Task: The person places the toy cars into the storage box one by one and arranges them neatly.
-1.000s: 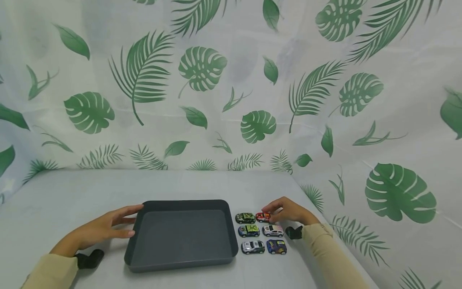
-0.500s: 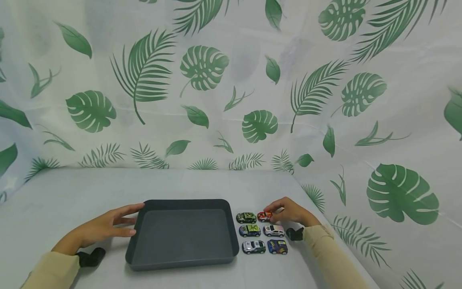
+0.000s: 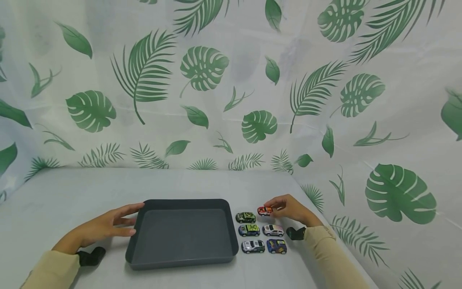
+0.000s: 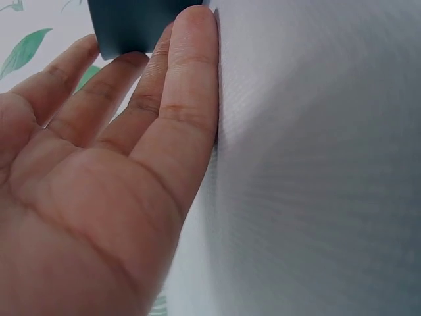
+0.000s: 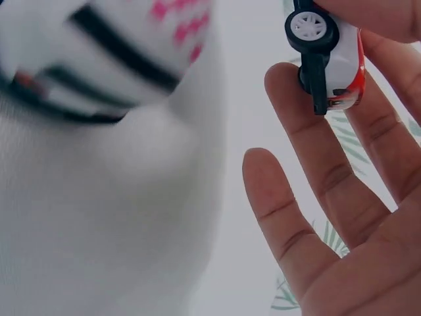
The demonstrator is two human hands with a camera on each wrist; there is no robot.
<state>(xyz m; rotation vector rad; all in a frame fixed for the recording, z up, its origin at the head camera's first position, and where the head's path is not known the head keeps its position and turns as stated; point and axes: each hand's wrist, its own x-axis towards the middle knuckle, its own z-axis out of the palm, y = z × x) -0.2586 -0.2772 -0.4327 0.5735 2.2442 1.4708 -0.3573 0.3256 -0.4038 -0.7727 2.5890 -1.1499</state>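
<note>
My right hand (image 3: 288, 208) pinches a small red toy car (image 3: 265, 211) between thumb and fingers, raised at the back of the group of toy cars. In the right wrist view the red toy car (image 5: 335, 66) shows its wheel and dark underside. Close by in that view is the white toy car with pink marks (image 5: 131, 52). My left hand (image 3: 99, 228) rests against the left side of a dark grey tray (image 3: 180, 265), fingers extended. The left wrist view has the straight fingers (image 4: 191, 85) touching the tray's wall (image 4: 131, 26).
Right of the tray stand a green camouflage car (image 3: 246, 217), a green and blue car (image 3: 249, 230), a white car (image 3: 273, 230), a silver car (image 3: 253, 246) and a dark blue car (image 3: 276, 246). A leaf-print cloth (image 3: 216, 140) hangs behind the white table (image 3: 90, 188).
The red toy car has risen from its spot in the back row, and my right hand has moved slightly up with it. The left hand stays at the tray.
</note>
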